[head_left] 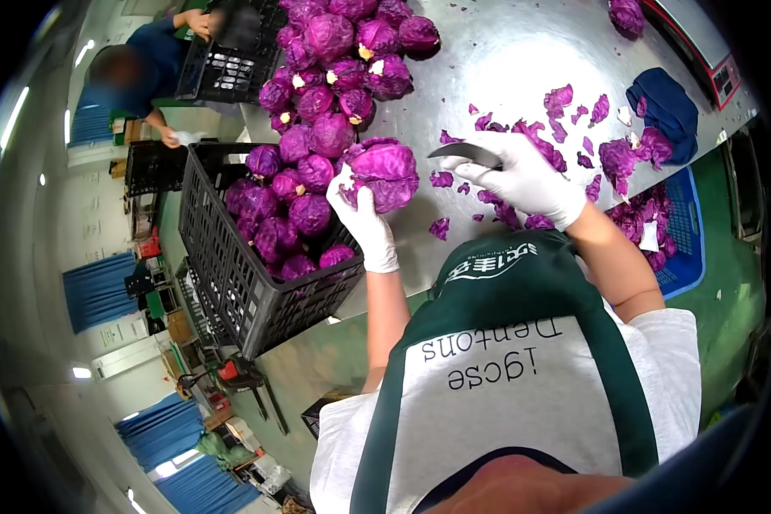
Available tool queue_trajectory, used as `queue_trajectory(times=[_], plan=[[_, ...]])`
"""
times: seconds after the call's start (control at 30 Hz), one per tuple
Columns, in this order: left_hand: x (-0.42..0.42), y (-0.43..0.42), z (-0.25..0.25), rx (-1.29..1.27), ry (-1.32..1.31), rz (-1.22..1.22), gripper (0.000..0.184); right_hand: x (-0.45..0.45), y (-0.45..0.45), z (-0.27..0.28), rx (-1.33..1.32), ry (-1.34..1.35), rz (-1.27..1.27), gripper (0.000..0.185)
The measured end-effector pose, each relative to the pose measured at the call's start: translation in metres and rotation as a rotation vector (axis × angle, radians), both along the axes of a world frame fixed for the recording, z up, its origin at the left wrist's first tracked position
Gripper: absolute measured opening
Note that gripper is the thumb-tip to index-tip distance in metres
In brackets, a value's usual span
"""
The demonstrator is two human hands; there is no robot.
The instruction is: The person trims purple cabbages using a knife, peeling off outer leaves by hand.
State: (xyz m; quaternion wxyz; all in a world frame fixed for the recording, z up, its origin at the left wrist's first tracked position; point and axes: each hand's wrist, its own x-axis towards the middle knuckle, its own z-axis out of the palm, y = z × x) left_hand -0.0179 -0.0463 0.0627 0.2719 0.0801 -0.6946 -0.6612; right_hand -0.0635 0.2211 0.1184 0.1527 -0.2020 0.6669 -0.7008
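Observation:
My left hand (pixel 364 218), in a white glove, is closed on a red cabbage (pixel 385 176) above the edge of the metal table (pixel 480 81). In my gloved right hand (pixel 522 176) is a knife (pixel 467 154), its curved dark blade pointing left toward the cabbage without touching it. Torn purple leaves (pixel 557 107) lie scattered around and beyond my right hand. Whole cabbages (pixel 330 38) are piled at the back left of the table, and more sit in a black crate (pixel 231 257) left of my left hand.
A blue basket (pixel 690 223) with purple leaves stands at the right, below the table edge. On the table's right lie a dark blue cloth (pixel 664 103) and a red-edged device (pixel 720 81). Another person (pixel 137 73) stands by black crates at the upper left.

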Motion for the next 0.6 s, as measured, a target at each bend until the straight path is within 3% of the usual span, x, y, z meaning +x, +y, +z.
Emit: queue_trajectory(times=[0.17, 0.23, 0.33, 0.5, 0.6], plan=[[-0.003, 0.024, 0.018, -0.01, 0.01, 0.005, 0.049, 0.005, -0.04, -0.004, 0.015, 0.349, -0.102, 0.038], [-0.003, 0.031, 0.026, -0.086, 0.035, -0.009, 0.049, 0.003, -0.047, -0.009, 0.072, 0.441, -0.133, 0.038], [-0.006, 0.035, 0.03, -0.124, 0.047, 0.025, 0.053, 0.009, -0.051, -0.005, -0.053, 0.04, -0.077, 0.035], [-0.01, 0.033, 0.029, -0.245, 0.018, 0.097, 0.055, 0.014, -0.059, -0.017, -0.132, 0.0, -0.153, 0.029], [-0.011, 0.042, 0.034, -0.238, -0.01, 0.114, 0.046, 0.02, -0.068, -0.031, -0.229, -0.01, -0.146, 0.026]])
